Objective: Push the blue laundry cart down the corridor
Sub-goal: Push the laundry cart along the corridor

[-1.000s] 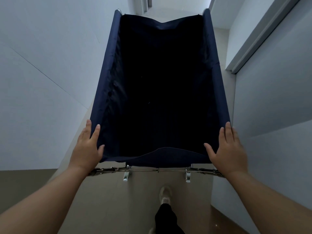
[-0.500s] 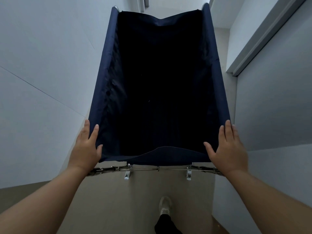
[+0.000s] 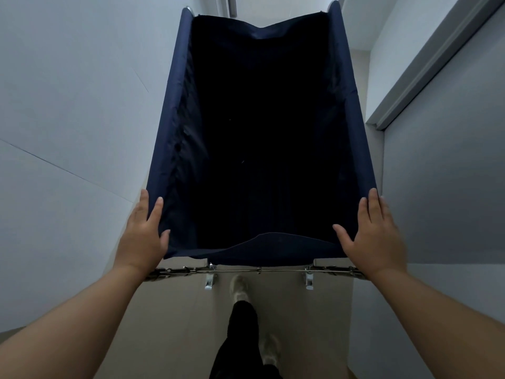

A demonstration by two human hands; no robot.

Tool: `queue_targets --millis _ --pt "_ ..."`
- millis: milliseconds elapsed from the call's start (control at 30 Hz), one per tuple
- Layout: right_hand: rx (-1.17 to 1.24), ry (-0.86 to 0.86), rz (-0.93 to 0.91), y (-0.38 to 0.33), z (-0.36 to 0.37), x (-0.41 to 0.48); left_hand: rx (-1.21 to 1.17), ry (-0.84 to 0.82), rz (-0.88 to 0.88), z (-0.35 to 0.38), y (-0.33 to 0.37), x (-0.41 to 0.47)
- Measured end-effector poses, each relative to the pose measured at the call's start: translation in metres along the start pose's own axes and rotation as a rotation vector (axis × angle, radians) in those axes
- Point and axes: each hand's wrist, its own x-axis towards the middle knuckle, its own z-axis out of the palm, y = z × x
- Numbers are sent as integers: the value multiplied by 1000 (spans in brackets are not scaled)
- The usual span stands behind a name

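The blue laundry cart [image 3: 262,132] fills the middle of the view, standing on the corridor floor [image 3: 177,324] between a pale wall [image 3: 68,119] on the left and a grey wall [image 3: 451,173] on the right, its far end pointing up the passage. Its navy fabric bag is open at the top and its inside is too dark to make out. The left hand [image 3: 140,236] lies on the near left corner of the cart's rim, palm down, fingers extended and close together along the outer side of the left edge, with the thumb splayed inward against the fabric at the near edge. The right hand [image 3: 375,235] mirrors it on the near right corner, fingers straight and together along the right edge, thumb spread inward onto the cloth. Neither hand curls round the rim; both press flat against it. Just below the near edge, a metal frame bar [image 3: 259,270] with clips runs across between the wrists. Under it, on the floor, a light shoe [image 3: 239,288] and a dark trouser leg [image 3: 243,324] show, with a second shoe [image 3: 270,348] nearer the bottom edge. A door frame [image 3: 426,67] slants along the right wall beyond the cart's far right corner.
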Motion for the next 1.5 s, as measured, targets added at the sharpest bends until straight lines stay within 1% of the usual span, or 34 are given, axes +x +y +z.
queue_targets --millis 700,967,1500 --pt "-6 -8 72 -28 -9 121 -33 -11 71 -8 -14 149" --pt "3 -9 100 -37 -12 155 -55 -16 70 -14 -14 192" --pt "19 15 113 -42 -16 217 -22 -39 85 -15 -13 265"
